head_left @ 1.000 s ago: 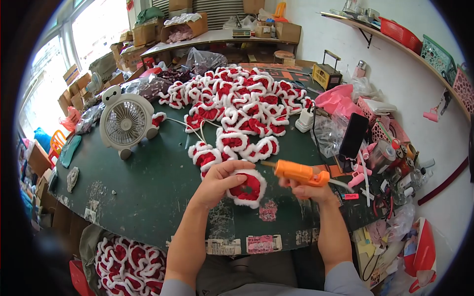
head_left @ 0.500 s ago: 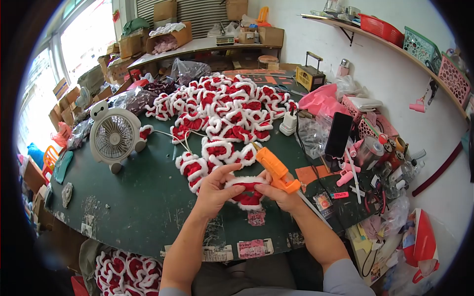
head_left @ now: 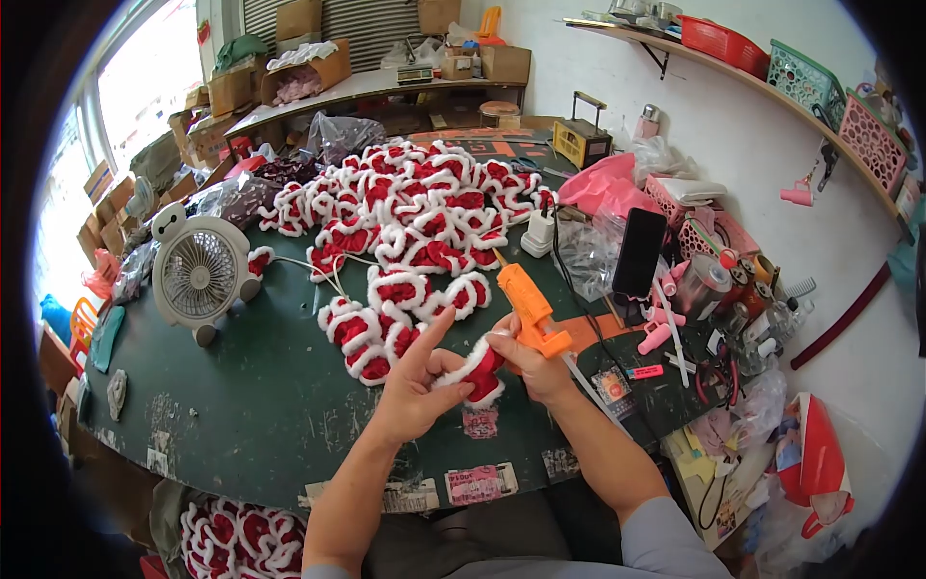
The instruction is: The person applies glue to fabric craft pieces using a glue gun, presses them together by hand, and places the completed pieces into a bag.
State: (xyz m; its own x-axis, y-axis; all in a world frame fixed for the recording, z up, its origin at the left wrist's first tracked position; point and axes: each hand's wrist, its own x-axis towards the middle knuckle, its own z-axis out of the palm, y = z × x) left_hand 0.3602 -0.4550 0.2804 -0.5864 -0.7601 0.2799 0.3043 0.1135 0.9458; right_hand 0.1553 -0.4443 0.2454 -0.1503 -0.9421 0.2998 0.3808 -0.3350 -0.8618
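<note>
A small red fabric piece with white fluffy trim is held between both hands, tilted and bent. My left hand pinches its lower left end between thumb and fingers, its index finger stretched upward. My right hand holds an orange glue gun, nozzle pointing up and left, a pale stick trailing from its back end. The thumb of that hand also presses on the upper right of the fabric piece. Just beyond the hands, a large pile of similar red and white pieces lies on the dark green table.
A fan stands at the left. On the right are a white plug adapter, a black phone, a cable, pink tools and jars. More trimmed pieces sit in a container below the table's front edge.
The fabric piece has turned from lying level between the hands to a slant, its right end higher. My left index finger has extended. The whole view has shifted slightly.
</note>
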